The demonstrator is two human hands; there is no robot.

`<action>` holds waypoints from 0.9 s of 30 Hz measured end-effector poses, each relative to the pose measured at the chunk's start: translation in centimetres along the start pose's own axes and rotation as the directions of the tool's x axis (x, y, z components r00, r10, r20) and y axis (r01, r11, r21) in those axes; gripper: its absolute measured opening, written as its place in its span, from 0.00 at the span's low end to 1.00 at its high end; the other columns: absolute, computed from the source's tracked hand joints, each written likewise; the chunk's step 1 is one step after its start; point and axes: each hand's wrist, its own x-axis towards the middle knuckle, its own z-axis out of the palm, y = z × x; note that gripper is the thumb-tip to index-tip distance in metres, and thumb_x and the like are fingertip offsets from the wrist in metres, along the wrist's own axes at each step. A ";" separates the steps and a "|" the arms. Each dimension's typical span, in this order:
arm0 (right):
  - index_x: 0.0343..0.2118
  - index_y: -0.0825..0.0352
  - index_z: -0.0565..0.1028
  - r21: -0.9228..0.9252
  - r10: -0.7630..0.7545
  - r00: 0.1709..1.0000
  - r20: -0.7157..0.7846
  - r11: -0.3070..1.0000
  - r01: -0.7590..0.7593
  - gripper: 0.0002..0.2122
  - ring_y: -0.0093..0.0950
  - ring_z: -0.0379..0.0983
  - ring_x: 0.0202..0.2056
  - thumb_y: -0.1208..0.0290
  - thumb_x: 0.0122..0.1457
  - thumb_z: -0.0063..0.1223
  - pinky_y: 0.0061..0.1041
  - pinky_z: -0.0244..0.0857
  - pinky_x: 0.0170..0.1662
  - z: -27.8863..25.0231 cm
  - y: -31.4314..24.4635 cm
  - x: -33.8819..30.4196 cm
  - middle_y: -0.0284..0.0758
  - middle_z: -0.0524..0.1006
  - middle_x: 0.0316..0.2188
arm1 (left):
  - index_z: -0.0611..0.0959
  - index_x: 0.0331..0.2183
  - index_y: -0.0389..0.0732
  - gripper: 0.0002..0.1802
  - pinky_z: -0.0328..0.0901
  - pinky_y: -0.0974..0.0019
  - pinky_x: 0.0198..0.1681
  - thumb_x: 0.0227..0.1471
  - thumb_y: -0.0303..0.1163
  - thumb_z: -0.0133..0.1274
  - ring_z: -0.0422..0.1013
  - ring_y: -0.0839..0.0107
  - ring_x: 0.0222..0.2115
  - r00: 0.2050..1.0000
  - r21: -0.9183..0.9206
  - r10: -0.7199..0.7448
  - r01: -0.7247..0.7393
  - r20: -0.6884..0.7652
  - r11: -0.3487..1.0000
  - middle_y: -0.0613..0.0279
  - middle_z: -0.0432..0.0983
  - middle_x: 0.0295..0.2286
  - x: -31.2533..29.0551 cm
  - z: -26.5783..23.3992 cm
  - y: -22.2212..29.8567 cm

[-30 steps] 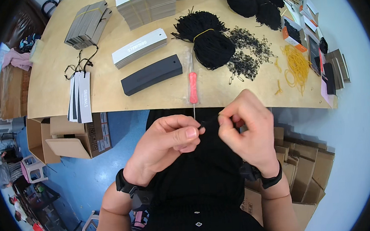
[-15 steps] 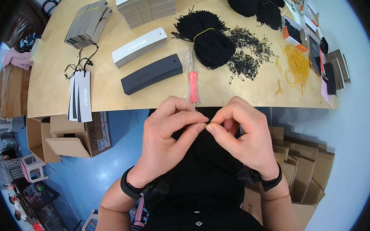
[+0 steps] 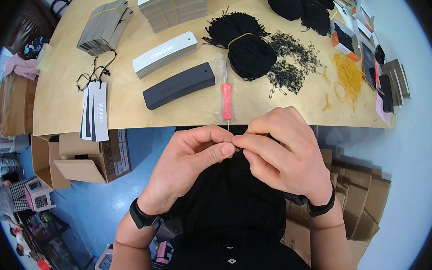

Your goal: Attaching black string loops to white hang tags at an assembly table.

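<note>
In front of the table edge, my left hand (image 3: 190, 164) and my right hand (image 3: 284, 153) meet at the fingertips. Thumb and index finger of the left are pinched together. The right fingers are also closed, bent over the same spot. What they grip is tiny and dark, mostly covered by the fingers, and I cannot make it out. Just beyond the hands lies a red-handled tool (image 3: 227, 102) with a thin metal shaft. A bundle of black cords (image 3: 250, 51) tied with a yellow band rests behind it, beside a heap of small dark safety pins (image 3: 291, 63).
Stacks of white tags (image 3: 165, 54) and dark tags (image 3: 178, 85) lie left of the tool. Strung tags (image 3: 95, 110) sit at the table's left edge. Yellow rubber bands (image 3: 347, 80) are at the right. An open carton (image 3: 86, 158) stands on the floor, left.
My right hand has rolled over, its knuckles now higher and its fingers bent over the pinch. My left hand has tilted lower and shifted slightly left. Fingertips stay together.
</note>
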 end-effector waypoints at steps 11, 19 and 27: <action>0.33 0.65 0.77 -0.096 0.054 0.999 -0.006 0.994 -0.054 0.12 0.31 0.71 0.33 0.78 0.43 0.65 0.31 0.62 0.37 1.7 0.3 -0.3 0.32 0.71 0.31 | 0.82 0.33 0.35 0.05 0.65 0.70 0.30 0.51 0.21 0.59 0.71 0.71 0.28 0.822 0.817 0.568 -0.362 0.053 0.449 0.60 0.74 0.30 0.1 1.5 -0.5; 0.32 0.64 0.77 -0.024 0.065 0.986 -0.151 0.997 -0.069 0.12 0.31 0.71 0.31 0.78 0.44 0.66 0.29 0.61 0.37 1.9 -0.4 -0.7 0.31 0.72 0.31 | 0.81 0.34 0.32 0.03 0.60 0.75 0.36 0.57 0.21 0.54 0.65 0.80 0.33 0.945 0.497 0.309 -0.218 -0.110 0.840 0.66 0.70 0.30 -0.1 0.9 -0.4; 0.30 0.64 0.75 -0.097 0.066 0.984 -0.168 0.992 -0.084 0.10 0.30 0.70 0.30 0.78 0.44 0.66 0.29 0.61 0.37 2.7 0.0 -1.0 0.31 0.71 0.28 | 0.84 0.36 0.33 0.05 0.58 0.77 0.33 0.56 0.22 0.57 0.64 0.82 0.30 0.954 0.550 0.272 -0.161 -0.127 0.819 0.68 0.70 0.28 -0.4 0.9 -0.2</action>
